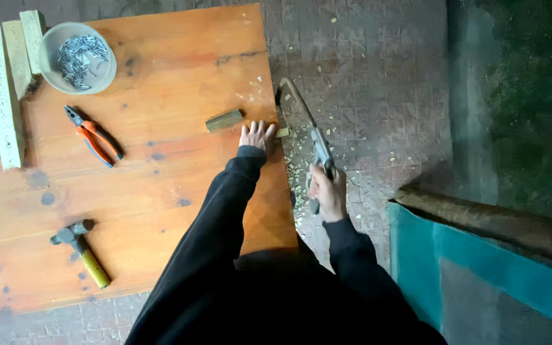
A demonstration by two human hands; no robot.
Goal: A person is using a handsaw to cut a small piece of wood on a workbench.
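Nearest to the person, two black sleeves reach forward over the edge of the orange-brown wooden counter. On the near left part of the counter lies a hammer with a yellow handle and a dark metal head.

The right hand is beside the counter, above the brick floor. Its fingers are pressed together around the grey handle of a hacksaw, in a closed grip. The saw frame goes forward from this hand, and its far end arrives at the right edge of the counter.

The left hand lies flat at this same edge. Its fingers are a little spread and press down on a small piece of wood, which sticks out over the edge, just beside the saw blade. How much of the piece is under the hand, I cannot tell. Many pale chips lie on the floor under this place.

Just to the left of the fingertips, not touching them, lies a short greenish-brown block.

Further left are pliers with orange handles. In the far left corner stands a round grey bowl full of nails, and beside it several long pale wooden strips lie side by side.

At the right, near the person, there is a teal panel.
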